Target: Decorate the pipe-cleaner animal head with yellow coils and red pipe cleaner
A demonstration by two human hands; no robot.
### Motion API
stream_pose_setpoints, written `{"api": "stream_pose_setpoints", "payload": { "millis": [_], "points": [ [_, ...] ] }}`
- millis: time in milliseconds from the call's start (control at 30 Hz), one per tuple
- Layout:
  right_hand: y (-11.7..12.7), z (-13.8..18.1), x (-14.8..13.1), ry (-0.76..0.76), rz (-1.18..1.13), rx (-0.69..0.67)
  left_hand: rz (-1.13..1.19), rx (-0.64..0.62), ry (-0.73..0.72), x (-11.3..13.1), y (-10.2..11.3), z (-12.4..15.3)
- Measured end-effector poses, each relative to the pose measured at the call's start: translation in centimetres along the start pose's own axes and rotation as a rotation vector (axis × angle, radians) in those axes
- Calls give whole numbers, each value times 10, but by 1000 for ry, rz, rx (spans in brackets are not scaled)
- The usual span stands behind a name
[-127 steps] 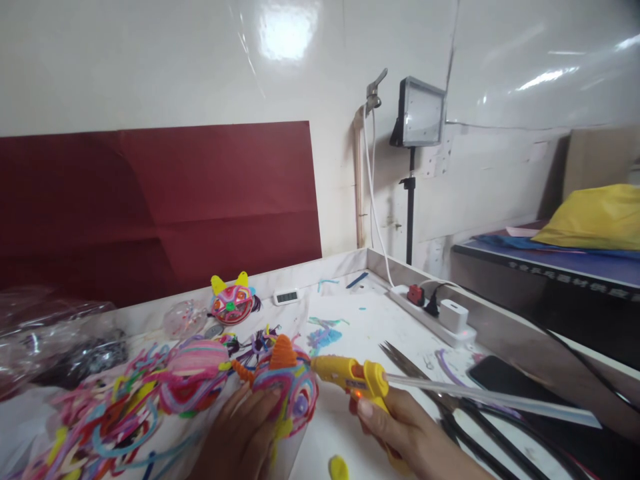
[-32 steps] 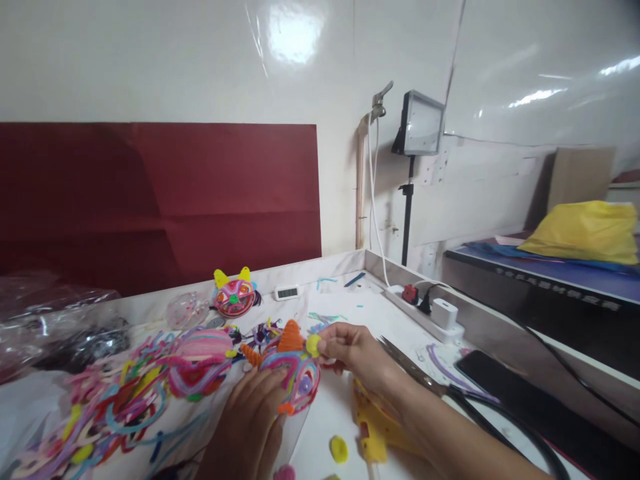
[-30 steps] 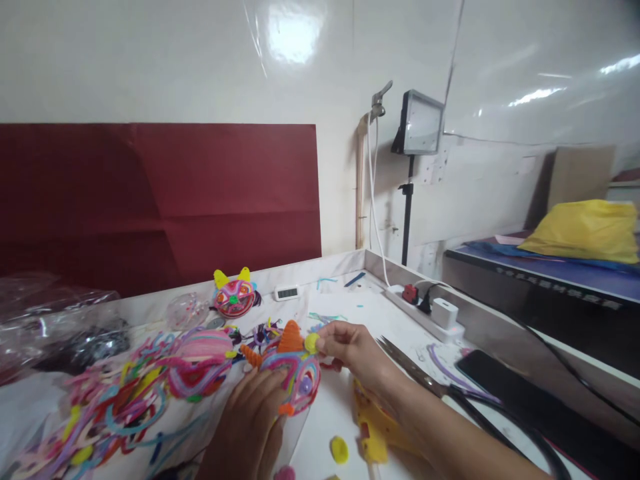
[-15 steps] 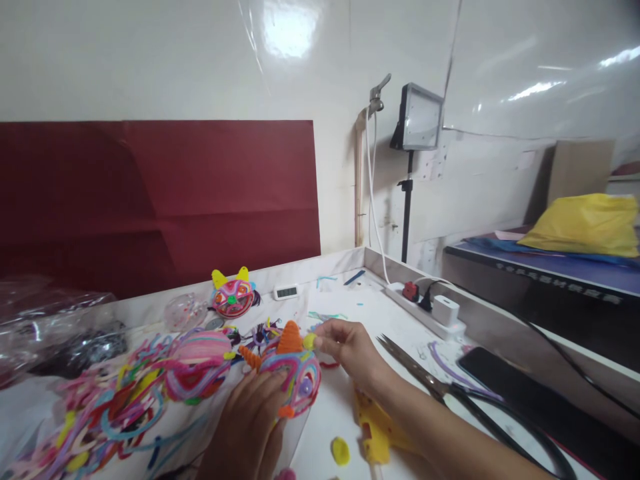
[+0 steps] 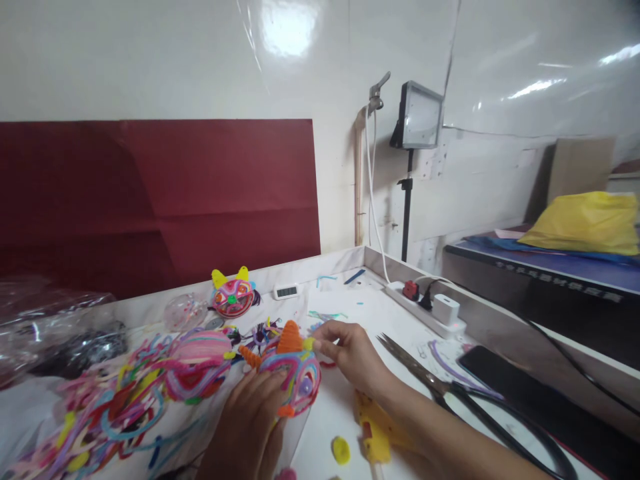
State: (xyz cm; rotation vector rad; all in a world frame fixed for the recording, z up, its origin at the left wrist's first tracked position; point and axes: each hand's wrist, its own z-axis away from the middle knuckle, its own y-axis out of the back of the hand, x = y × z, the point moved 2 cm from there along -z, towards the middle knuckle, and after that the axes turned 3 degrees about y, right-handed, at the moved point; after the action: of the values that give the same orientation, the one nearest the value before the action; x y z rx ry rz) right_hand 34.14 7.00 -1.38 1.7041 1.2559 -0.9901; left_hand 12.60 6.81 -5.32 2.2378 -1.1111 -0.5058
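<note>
A round pipe-cleaner mask (image 5: 295, 379) in pink, blue and yellow with an orange ear lies on the white table (image 5: 370, 313). My left hand (image 5: 253, 423) rests flat on its lower left side, fingers stretched out. My right hand (image 5: 350, 353) pinches a small yellow ear piece (image 5: 309, 343) and presses it against the mask's upper right edge, beside the orange ear. A yellow glue gun (image 5: 376, 433) lies on the table under my right forearm. Another small yellow piece (image 5: 341, 450) lies near the front edge.
A finished mask with yellow ears (image 5: 233, 297) stands near the back rim. A heap of coloured pipe cleaners (image 5: 110, 407) covers the left. Big scissors (image 5: 425, 377), a black phone (image 5: 493, 370) and a power strip (image 5: 430, 308) lie to the right. Plastic bags (image 5: 55, 327) sit far left.
My right hand put down the glue gun, picked up a yellow ear piece and has brought it to the mask's upper right edge. My left hand has stayed on the mask.
</note>
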Motion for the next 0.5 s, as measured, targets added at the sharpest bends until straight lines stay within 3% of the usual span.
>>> {"api": "stream_pose_setpoints", "payload": {
  "millis": [500],
  "points": [
    [0,1,-4,31,86,-9,31,-24,0,4,7,-4]
  ]
}}
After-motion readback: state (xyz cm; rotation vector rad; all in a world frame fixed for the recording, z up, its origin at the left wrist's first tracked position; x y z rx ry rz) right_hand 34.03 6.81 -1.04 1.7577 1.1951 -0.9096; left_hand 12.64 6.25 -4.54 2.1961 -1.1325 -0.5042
